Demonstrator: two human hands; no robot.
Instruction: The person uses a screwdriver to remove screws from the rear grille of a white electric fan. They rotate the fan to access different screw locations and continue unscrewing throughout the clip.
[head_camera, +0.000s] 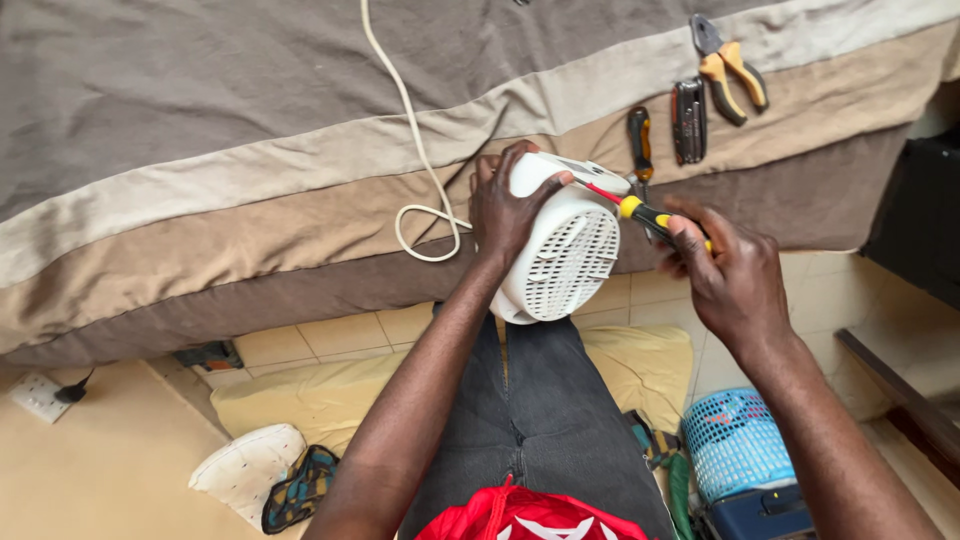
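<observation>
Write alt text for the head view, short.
Seen from above, a seated person's left hand steadies a white fan heater against a striped bed cover while the right hand drives a yellow-handled screwdriver into its top. Pliers, a multitool and another screwdriver lie on the cover; a blue basket sits on the floor.

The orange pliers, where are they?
In the head view, the orange pliers lie at the top right on the striped bed cover, right of the black folding tool.

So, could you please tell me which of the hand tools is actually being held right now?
The yellow-and-black-handled screwdriver, gripped in the right hand against the white plastic fan heater. The other tools lie untouched on the bed.
</observation>
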